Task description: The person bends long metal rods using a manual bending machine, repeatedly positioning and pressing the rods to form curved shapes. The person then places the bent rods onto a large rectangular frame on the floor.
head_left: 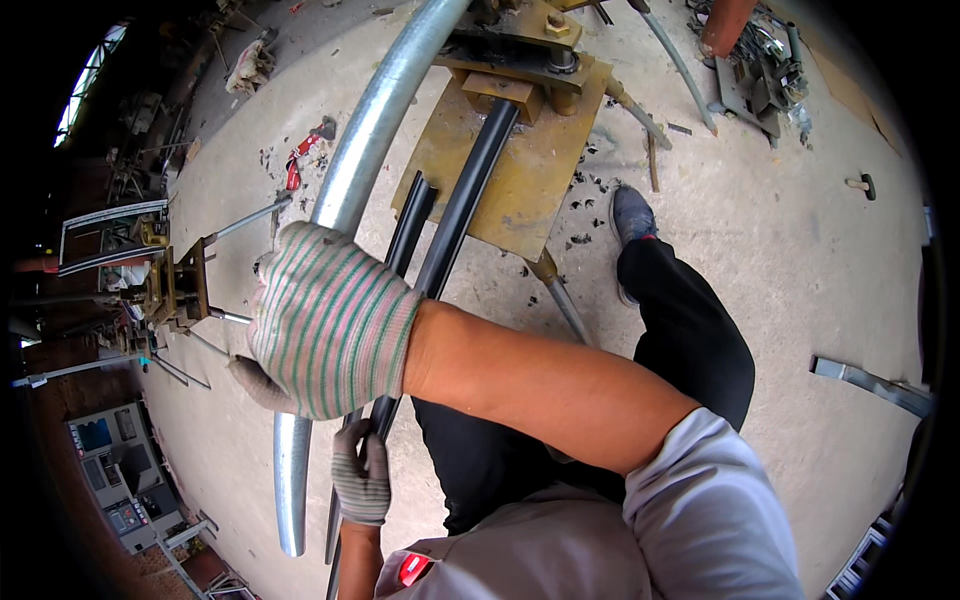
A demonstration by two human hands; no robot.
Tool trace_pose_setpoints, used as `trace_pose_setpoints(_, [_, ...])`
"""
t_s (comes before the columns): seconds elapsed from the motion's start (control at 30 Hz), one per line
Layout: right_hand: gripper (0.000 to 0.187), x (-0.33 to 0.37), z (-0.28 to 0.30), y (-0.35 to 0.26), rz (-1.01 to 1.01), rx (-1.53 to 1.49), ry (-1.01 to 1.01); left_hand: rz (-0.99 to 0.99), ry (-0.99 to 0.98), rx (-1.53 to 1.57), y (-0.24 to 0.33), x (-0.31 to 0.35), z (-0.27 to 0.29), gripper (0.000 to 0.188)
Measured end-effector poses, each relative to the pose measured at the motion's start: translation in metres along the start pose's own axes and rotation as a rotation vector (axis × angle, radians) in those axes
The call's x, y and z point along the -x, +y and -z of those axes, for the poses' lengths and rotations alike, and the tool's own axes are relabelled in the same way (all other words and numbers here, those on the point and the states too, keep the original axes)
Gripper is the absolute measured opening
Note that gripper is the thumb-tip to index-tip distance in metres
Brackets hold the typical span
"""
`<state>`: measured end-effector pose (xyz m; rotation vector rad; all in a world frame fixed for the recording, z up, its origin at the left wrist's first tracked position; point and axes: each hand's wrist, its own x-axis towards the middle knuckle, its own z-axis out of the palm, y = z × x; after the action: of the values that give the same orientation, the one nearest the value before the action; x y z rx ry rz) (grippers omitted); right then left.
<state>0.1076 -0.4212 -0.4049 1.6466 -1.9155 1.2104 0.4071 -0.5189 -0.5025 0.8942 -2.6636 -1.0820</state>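
Nearest: right hand point(335, 320), striped glove, reaching across to the person's left, back of hand up; it's curled over the silver pipe point(375, 125), fingertips hidden on the far side; pipe curves from top of view, under the glove, to a free end at lower left; left hand point(362, 485), same glove type, lower down; fingers bent against the long black bar point(470, 185), can't tell if they're pinching it; bar slopes up to the block point(528, 102) on the stand's yellow plate point(535, 190); short black bar point(405, 235) beside it, notched upper end just left of the plate; black trouser leg point(685, 310) and dark shoe point(632, 213) right of the plate; farther out, red wrapper point(297, 160) left of the pipe, hammer point(868, 187) on the floor at right, grey control panel point(120, 470) far left.
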Motion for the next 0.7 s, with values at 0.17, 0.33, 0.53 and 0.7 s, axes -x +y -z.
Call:
trace_pose_setpoints(0.17, [0.047,0.001,-0.001,0.004,0.039,-0.038,-0.032,0.401,-0.293,0.201,-0.03,-0.018,0.0,0.036])
trace_pose_setpoints(0.33, [0.034,0.005,-0.011,0.003,0.12,-0.016,-0.008,0.332,-0.358,-0.142,-0.047,-0.014,0.01,0.049])
trace_pose_setpoints(0.53, [0.028,0.003,-0.008,0.007,0.23,0.019,-0.095,0.154,-0.215,-0.219,-0.068,-0.006,0.01,0.058])
trace_pose_setpoints(0.7, [0.029,0.003,-0.02,-0.003,0.228,0.103,-0.014,0.231,-0.185,-0.208,-0.062,0.007,0.012,0.057])
